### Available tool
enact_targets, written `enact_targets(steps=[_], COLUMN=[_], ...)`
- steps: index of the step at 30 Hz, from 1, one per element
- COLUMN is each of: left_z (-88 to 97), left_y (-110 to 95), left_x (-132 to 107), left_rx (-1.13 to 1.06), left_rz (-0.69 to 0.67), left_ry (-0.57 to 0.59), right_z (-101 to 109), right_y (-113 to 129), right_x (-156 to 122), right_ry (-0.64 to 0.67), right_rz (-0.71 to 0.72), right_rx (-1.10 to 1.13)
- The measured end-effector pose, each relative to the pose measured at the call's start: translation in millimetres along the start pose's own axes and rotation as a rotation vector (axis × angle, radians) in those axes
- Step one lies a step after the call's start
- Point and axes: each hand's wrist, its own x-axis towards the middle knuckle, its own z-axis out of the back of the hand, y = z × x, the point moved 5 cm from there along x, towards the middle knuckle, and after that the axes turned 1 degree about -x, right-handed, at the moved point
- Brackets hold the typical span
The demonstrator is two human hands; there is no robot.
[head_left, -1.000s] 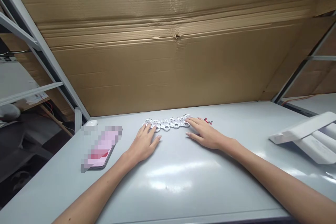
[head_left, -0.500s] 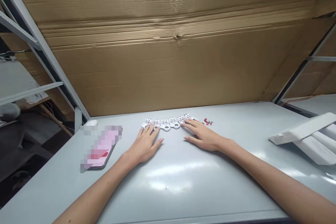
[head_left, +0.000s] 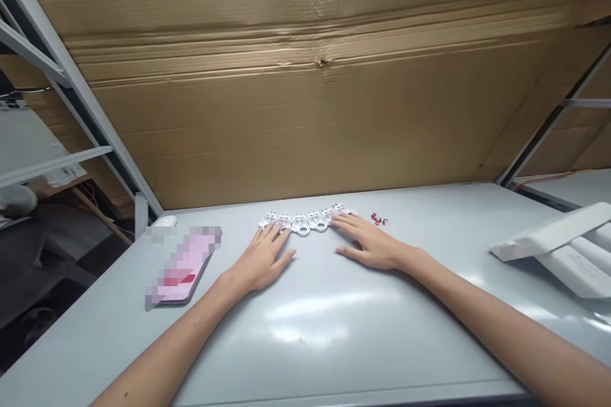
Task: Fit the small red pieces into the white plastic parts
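Head view. Left hand (head_left: 261, 261): flat, palm down, fingers spread, fingertips resting on the left end of the row, no pinch. Right hand (head_left: 370, 249): likewise flat and spread, fingertips over the right end of the row, no pinch. Row of white plastic parts (head_left: 300, 224): lying flat in a single line across the far part of the grey table (head_left: 324, 362), between and touching both sets of fingers, each part with a round hole.

Change from one second earlier: hands nearly in the same places, right fingers a little further off the last part, so that part now more exposed. Cluster of small red bits (head_left: 379, 220): just beside the right fingertips, now clear of them.

Hard to make out: exact count of the white parts, some partly under the right fingers; markings on them too small to read; exact form of the red bits. Phone (head_left: 184, 267): near the left hand, largely pixelated. Also on the table: white mouse (head_left: 165, 221), partly pixelated at its near edge. At far right, white packaging pieces (head_left: 563, 249), cut off by the frame edge. Behind the table, large cardboard sheet (head_left: 305, 108), against a grey metal shelf frame (head_left: 62, 57).
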Motion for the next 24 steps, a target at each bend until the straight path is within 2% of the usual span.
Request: enact_targets(steps=[10, 16, 24], left_z=[1.0, 4.9, 3.2], left_y=[-4.8, -6.5, -6.1], left_x=[-0.5, -4.3, -5.0], left_rx=[0.013, 0.056, 0.023], left_rz=[0.011, 0.128, 0.108], left_ry=[0.002, -0.028, -0.037], right_z=[0.4, -1.0, -2.6], right_y=[2.4, 1.4, 2.2], right_x=[0.0, -5.0, -8.6], right_ry=[0.012, -0.018, -0.025], right_rz=[-0.035, -0.088, -0.095], right_rx=[-0.016, -0.069, -0.041])
